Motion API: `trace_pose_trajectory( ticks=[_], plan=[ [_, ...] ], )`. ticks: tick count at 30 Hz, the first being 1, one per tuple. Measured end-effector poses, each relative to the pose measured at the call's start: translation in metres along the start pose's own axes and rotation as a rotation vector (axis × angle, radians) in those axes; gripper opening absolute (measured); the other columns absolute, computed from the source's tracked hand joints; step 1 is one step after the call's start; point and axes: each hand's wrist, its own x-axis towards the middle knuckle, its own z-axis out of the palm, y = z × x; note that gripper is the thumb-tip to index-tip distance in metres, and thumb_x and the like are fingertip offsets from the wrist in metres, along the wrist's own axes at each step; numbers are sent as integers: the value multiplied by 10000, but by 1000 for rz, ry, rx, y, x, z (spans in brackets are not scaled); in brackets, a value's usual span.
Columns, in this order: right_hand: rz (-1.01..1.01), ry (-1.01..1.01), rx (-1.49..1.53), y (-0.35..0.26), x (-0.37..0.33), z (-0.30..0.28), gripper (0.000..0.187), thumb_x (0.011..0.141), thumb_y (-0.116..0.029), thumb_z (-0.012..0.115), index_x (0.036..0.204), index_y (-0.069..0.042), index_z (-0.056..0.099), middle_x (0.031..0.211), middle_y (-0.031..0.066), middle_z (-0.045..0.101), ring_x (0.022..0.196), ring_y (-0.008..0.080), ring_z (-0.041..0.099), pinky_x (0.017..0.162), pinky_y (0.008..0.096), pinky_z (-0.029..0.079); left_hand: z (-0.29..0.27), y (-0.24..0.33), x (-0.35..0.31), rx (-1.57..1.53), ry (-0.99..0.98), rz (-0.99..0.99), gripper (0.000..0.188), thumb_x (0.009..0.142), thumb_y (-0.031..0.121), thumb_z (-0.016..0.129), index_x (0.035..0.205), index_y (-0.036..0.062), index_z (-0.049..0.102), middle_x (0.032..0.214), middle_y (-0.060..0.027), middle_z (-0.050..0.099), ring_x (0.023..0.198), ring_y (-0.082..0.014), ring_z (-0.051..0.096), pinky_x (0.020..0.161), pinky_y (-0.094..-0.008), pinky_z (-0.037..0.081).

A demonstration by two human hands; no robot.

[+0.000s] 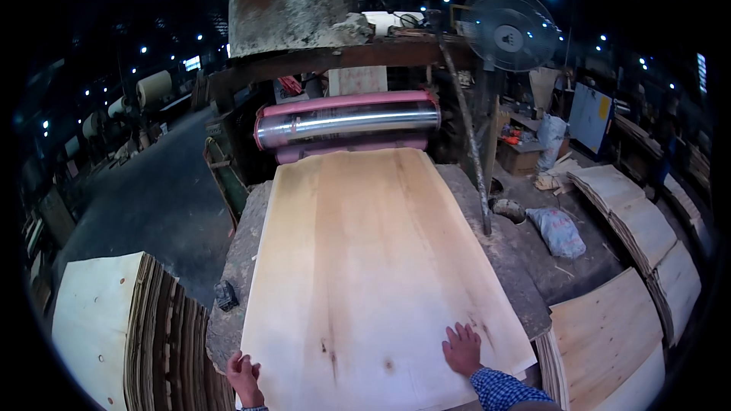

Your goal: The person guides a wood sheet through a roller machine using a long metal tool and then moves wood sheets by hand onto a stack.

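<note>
A broad, pale wood veneer sheet (358, 259) lies in front of me, brown streaks and a few dark knots on its face. Its far edge reaches the lower pink roller of a roller machine (350, 125). My right hand (463, 350) rests palm down near the sheet's near right corner, fingers spread, with a blue checked sleeve behind it. At the near left edge is my left hand (245, 382), its fingers loosely bent and apart. Whether those fingers touch the edge is hard to make out.
Upright veneer sheets (99, 327) stand packed at the left. More veneer stacks (609, 335) lie at the right. A slanted pole (466, 122) and a fan (509, 36) are beside the machine. A filled plastic sack (556, 232) lies on the floor. A small dark object (225, 295) sits left of the sheet.
</note>
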Motion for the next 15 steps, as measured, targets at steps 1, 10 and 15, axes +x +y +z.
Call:
trace_pose_trajectory(
  ticks=[1,10,15],
  plan=[
    [-17,9,24,-3,1,0,440,809,-307,560,1203,-115,527,1287,151,457,1228,374,362,976,530,255,0,-4,-4,-3,-66,11,49,826,117,590,862,97,564,656,-7,523,541,-58,484,439,-177,393],
    [-15,43,167,6,-12,0,396,815,-283,558,1172,-112,561,1273,129,492,1222,343,390,984,498,286,101,18,-84,165,-390,73,249,852,166,599,642,61,516,503,-15,480,388,-80,431,362,-218,348],
    [-84,11,192,0,-14,-4,389,840,-279,532,1186,-102,537,1285,115,469,1233,323,380,990,475,294,144,106,-120,95,-600,384,77,829,84,569,776,58,520,780,-22,509,675,-87,475,609,-215,420]
  ],
)
